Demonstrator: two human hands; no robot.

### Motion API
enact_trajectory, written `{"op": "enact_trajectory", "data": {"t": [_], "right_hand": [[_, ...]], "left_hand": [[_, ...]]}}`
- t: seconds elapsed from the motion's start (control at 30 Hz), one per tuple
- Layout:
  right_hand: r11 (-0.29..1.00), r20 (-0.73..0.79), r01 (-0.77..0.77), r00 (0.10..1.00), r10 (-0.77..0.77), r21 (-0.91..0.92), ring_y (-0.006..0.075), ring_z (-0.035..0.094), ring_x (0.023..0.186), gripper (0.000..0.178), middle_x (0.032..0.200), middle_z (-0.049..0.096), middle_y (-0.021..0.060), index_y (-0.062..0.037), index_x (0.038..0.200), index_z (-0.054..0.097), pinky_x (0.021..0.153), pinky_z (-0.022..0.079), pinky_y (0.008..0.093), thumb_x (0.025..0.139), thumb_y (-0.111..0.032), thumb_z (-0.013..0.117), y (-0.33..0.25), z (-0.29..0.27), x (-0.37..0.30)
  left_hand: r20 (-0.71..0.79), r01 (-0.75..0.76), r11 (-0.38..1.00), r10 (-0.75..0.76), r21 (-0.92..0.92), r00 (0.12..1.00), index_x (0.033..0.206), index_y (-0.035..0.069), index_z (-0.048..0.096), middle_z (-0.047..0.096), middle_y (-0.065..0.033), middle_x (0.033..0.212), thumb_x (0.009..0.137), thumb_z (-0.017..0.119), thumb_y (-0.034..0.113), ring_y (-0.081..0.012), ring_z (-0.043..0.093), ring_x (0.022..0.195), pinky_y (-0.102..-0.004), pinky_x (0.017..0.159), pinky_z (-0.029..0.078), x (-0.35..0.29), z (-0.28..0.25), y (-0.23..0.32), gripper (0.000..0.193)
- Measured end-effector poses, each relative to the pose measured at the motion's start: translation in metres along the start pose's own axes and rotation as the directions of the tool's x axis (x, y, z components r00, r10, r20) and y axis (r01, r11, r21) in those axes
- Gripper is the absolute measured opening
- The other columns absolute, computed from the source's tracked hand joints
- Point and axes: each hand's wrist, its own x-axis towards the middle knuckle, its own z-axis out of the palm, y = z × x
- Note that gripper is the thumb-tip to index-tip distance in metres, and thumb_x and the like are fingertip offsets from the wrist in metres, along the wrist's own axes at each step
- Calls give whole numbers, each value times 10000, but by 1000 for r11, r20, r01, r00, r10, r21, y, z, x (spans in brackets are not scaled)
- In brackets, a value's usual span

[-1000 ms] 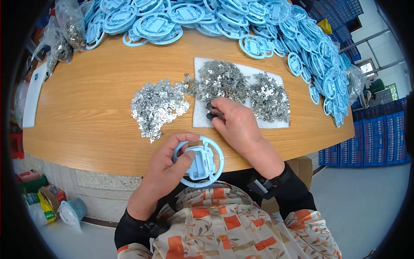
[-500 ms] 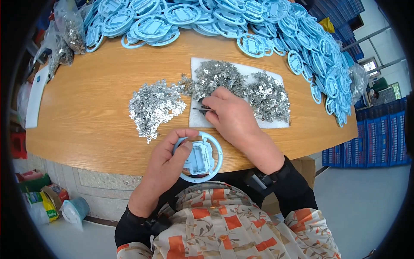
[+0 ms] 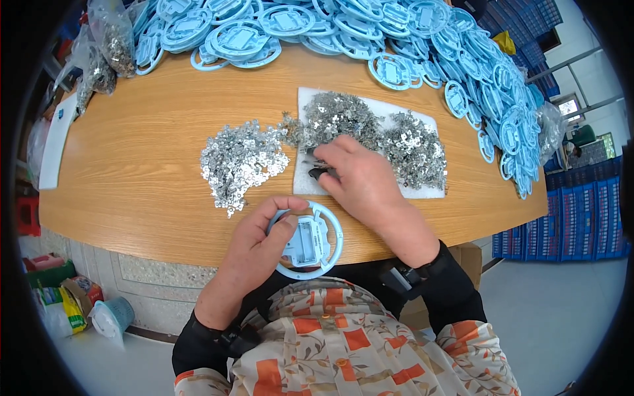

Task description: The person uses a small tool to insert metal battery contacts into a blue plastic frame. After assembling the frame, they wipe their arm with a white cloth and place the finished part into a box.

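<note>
- Left hand: fingers curled over the rim of a light-blue ring-shaped plastic part, holding it at the near edge of the wooden table, just in front of the person's body. The ring frames a pale rectangular centre block.
- Right hand: palm down on the white mat, fingertips drawn together at the edge of the middle heap of small metal pieces. A small dark object shows under the fingers; whether it is pinched or merely touched cannot be told.
- Supply: a second heap of metal pieces lies on bare wood to the left of the mat, and a third heap on the mat's right part.
- Stock: many more blue ring parts are piled along the far and right edges of the table; clear bags of metal bits sit at the far left corner.
- Progress, as judged: one ring is in hand and a piece is being sought for it; the heaps are large, so much work appears to remain. Which piled rings are already fitted cannot be told.
</note>
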Motion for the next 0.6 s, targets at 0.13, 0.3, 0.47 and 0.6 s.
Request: {"op": "enact_trajectory", "data": {"t": [0.13, 0.3, 0.47, 0.6], "right_hand": [[997, 51, 9, 999, -5, -79, 305, 646, 798, 212, 889, 605, 88, -55, 962, 640, 665, 528, 400, 762, -95, 696, 0, -4, 0], [998, 113, -58, 992, 62, -39, 306, 648, 785, 230, 906, 627, 103, -44, 987, 643, 673, 532, 381, 763, -75, 689, 7, -15, -8], [998, -25, 50, 998, -49, 34, 307, 647, 783, 232, 903, 627, 103, -64, 1014, 647, 672, 528, 380, 782, -72, 667, -3, -6, 9], [974, 70, 156, 987, -147, -161, 296, 643, 782, 158, 848, 587, 65, -119, 939, 662, 638, 514, 412, 784, -144, 675, -21, 12, 36]], "left_hand": [[-4, 12, 1000, -12, -9, 1000, 1185, 33, 588, 628, -6, 1046, 998, 502, 113, -37, 543, 914, -217, 805, 464, -1, 0, 0, 221], [-11, 6, 1000, -6, 30, 1000, 1179, 29, 593, 622, -1, 1022, 998, 502, 113, -35, 542, 905, -215, 792, 463, -1, 3, 6, 219], [13, -1, 1000, 1, 12, 1000, 1171, 20, 593, 619, 6, 1003, 999, 499, 111, -37, 545, 902, -218, 788, 464, 2, 3, 0, 216], [-1, -28, 1000, 28, -6, 1000, 1163, 19, 591, 617, 7, 990, 1001, 494, 103, -35, 543, 896, -218, 787, 464, 1, 1, -2, 207]]}}
